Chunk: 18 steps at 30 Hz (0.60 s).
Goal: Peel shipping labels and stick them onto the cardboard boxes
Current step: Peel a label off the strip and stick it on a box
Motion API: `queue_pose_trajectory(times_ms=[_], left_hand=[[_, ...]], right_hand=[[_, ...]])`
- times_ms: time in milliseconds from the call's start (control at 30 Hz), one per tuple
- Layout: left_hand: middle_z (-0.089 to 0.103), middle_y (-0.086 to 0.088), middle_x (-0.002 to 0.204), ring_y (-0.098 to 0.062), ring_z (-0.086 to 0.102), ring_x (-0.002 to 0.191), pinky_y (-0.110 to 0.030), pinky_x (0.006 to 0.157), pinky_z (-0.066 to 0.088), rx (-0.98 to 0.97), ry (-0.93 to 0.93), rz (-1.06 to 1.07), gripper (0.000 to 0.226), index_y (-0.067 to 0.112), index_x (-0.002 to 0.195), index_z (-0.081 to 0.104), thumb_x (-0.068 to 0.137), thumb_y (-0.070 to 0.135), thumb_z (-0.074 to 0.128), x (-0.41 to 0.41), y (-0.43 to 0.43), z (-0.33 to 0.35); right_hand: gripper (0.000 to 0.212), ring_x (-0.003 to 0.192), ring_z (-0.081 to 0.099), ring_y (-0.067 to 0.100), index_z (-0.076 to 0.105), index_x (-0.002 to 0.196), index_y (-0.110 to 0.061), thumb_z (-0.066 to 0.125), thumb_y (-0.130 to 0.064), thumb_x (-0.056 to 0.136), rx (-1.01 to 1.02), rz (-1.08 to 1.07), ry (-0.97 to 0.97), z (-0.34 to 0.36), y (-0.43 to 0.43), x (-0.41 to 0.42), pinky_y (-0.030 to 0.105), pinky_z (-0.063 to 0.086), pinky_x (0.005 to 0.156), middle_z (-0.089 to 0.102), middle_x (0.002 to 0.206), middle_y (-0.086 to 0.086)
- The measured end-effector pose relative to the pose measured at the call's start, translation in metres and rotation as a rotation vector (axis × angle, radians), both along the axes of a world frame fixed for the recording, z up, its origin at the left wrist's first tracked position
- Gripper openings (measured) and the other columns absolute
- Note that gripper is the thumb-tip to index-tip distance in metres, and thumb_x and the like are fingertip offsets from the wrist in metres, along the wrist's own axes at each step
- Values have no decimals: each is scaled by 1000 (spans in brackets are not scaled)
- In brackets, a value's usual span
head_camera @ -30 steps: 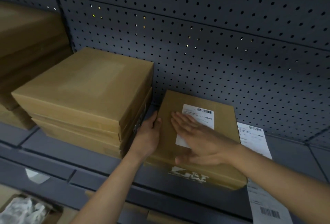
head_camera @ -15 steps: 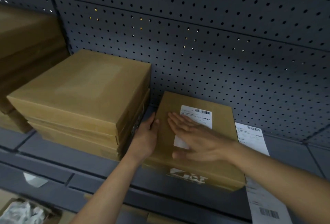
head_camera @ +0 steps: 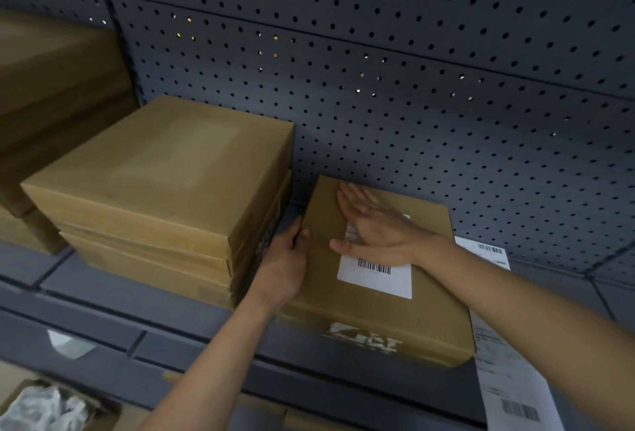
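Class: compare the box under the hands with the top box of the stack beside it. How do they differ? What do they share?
The single box carries a white label; the top box shows only a paler patch. The single box lies on the shelf; the top box rests on other boxes. The left hand and right hand touch the single box; none touches the top box. Both are closed brown cardboard.

A dark grey wall [head_camera: 412, 87] full of little round holes stands at the back. Tiny spots of light [head_camera: 275, 37] shine through a few of the holes. Below it runs a flat grey shelf [head_camera: 137, 296]. Under the shelf's front edge, on the left, shows a white patch [head_camera: 68, 346]. In the bottom left corner, crumpled white wrapping [head_camera: 44, 410] lies in an open brown container [head_camera: 103, 411].
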State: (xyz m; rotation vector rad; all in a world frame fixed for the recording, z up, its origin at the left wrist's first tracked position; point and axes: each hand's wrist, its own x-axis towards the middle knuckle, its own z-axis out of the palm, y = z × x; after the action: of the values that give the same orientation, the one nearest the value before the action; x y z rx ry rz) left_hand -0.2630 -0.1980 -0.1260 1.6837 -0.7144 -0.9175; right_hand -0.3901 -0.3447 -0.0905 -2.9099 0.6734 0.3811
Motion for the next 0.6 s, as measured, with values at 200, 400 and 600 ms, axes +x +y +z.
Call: queue_pose_trajectory(times_ms=[200, 400, 600], left_hand=[[49, 10, 133, 1, 41, 115, 0, 79, 32, -15, -48, 4, 45, 19, 149, 38, 106, 29, 39, -3, 1, 7], [54, 16, 125, 0, 50, 108, -4, 80, 35, -4, -61, 7, 41, 23, 146, 42, 106, 29, 38, -4, 1, 10], [50, 25, 114, 15, 43, 84, 10, 55, 29, 10, -47, 16, 42, 23, 147, 40, 106, 29, 37, -8, 3, 15]], right_hand=[[113, 139, -40, 6, -25, 152, -16, 26, -87, 80, 27, 160, 10, 4, 71, -38, 28, -18, 119, -37, 155, -1], [115, 138, -41, 5, -29, 149, -16, 28, -87, 80, 3, 214, 44, 6, 96, -62, 33, -22, 117, -41, 154, -4], [108, 143, -33, 10, -30, 149, -24, 7, -91, 73, 31, -13, 33, 2, 34, -66, 35, -6, 124, -37, 155, -5]])
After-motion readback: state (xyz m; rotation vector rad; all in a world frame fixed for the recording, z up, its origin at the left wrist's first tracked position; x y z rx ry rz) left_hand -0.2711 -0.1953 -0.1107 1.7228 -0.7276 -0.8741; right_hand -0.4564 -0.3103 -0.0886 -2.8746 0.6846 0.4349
